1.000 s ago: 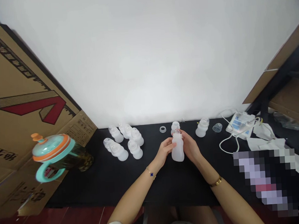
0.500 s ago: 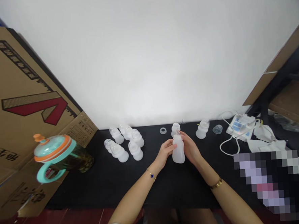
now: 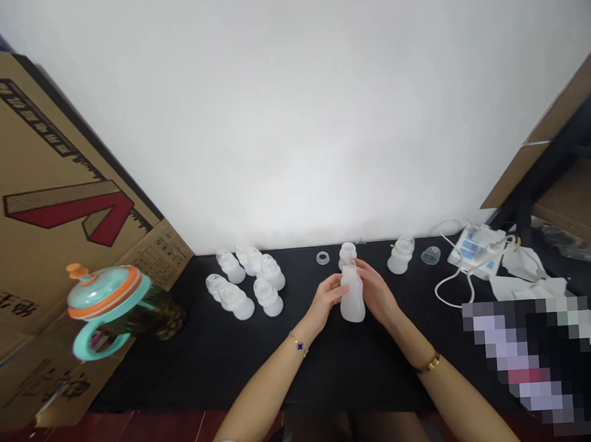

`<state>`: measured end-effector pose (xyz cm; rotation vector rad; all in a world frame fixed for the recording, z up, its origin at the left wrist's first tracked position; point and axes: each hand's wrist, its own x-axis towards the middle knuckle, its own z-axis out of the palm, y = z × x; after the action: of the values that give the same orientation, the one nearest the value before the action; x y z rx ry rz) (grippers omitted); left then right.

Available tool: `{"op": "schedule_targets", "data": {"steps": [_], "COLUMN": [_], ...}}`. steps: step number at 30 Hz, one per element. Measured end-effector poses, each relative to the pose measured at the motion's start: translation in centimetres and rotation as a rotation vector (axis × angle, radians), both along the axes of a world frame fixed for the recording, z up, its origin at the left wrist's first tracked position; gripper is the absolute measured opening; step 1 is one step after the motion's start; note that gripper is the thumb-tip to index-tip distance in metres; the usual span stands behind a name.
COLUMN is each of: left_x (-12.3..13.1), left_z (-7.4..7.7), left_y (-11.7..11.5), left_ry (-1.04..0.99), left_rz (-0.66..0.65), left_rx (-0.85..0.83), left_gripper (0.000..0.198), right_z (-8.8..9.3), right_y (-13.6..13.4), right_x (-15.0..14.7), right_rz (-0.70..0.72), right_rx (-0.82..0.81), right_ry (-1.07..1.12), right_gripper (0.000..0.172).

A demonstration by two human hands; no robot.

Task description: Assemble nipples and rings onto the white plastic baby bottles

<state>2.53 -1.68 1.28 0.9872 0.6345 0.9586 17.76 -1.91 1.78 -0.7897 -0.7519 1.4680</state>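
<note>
A frosted white baby bottle (image 3: 352, 301) stands upright on the black table (image 3: 224, 359), held between both hands. My left hand (image 3: 326, 298) wraps its left side. My right hand (image 3: 374, 291) curls round its right side, with fingertips up at the clear nipple (image 3: 351, 263) on its neck. Just behind it stands another white bottle (image 3: 346, 251). A clear ring (image 3: 322, 257) lies on the table to the left of that one.
Several capped white bottles (image 3: 246, 284) cluster at the back left. One more bottle (image 3: 398, 255) and a clear cap (image 3: 430, 255) sit at the right, near a white device with cables (image 3: 472, 247). A teal and orange jug (image 3: 115, 309) and a cardboard box (image 3: 48, 196) stand at the left.
Both hands have stayed on the bottle, which has shifted only slightly. The view itself has moved a little.
</note>
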Motion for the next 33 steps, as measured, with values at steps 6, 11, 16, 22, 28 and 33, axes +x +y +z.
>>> {"op": "schedule_targets", "data": {"steps": [6,11,16,22,28,33], "left_x": [0.03,0.37,0.37,0.20,0.23,0.21], "left_z": [0.37,0.57,0.67,0.28,0.08,0.18], "left_y": [-0.13,-0.18,-0.27,-0.18,-0.01,-0.10], "left_ry": [0.025,0.025,0.031,-0.039,-0.075,-0.065], "left_rz": [0.040,0.107,0.098,0.023,0.016,0.031], "left_rx": [0.033,0.068,0.061,-0.010,-0.046,-0.046], "left_gripper": [0.035,0.039,0.040,0.036,0.035,0.035], "right_z": [-0.03,-0.45,-0.25,0.04,0.04,0.04], "right_y": [0.07,0.29,0.17,-0.10,-0.07,0.08], "right_x": [-0.09,-0.10,-0.19,-0.05,0.03,-0.04], "right_rz": [-0.055,-0.079,-0.086,0.027,0.023,-0.009], "right_rx": [0.006,0.052,0.045,0.033,0.017,0.021], "right_ry": [-0.013,-0.036,-0.053,-0.016,-0.015,-0.017], "right_gripper": [0.040,0.038,0.039,0.037,0.038,0.038]}}
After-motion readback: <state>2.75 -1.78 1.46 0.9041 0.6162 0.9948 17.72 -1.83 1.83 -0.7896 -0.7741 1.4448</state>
